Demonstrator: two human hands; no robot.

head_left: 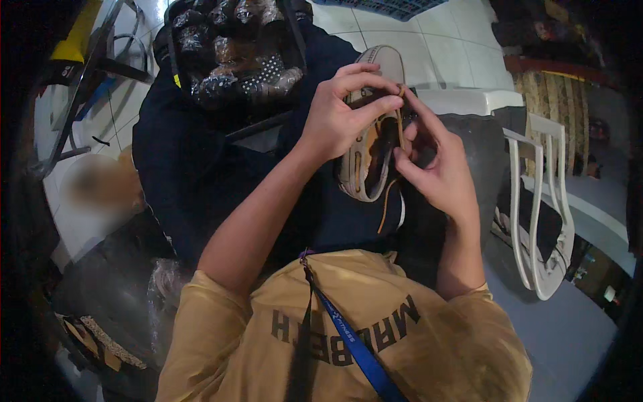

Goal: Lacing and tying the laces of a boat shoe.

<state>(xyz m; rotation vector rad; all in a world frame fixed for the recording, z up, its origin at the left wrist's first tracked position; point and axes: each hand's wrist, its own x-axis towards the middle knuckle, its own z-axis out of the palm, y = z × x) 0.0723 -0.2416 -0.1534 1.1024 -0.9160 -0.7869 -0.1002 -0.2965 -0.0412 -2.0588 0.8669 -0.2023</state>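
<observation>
Shoe (358, 161), beige, one: toe pointing away from the wearer. Lace (400, 127), tan: drawn up at the shoe's opening; loose end hanging by the heel. Left hand (348, 110): across the shoe's left edge, thumb and forefinger pinching the lace. Right hand (439, 164): at the shoe's right edge, forefinger at the same pinch, thumb bent to the lace lower down. Black crate (301, 41), wrapped bundles (231, 50) inside: left of the shoe, apart. Tiled floor (435, 40): beyond the toe. White chair (566, 221): well right of the shoe.
</observation>
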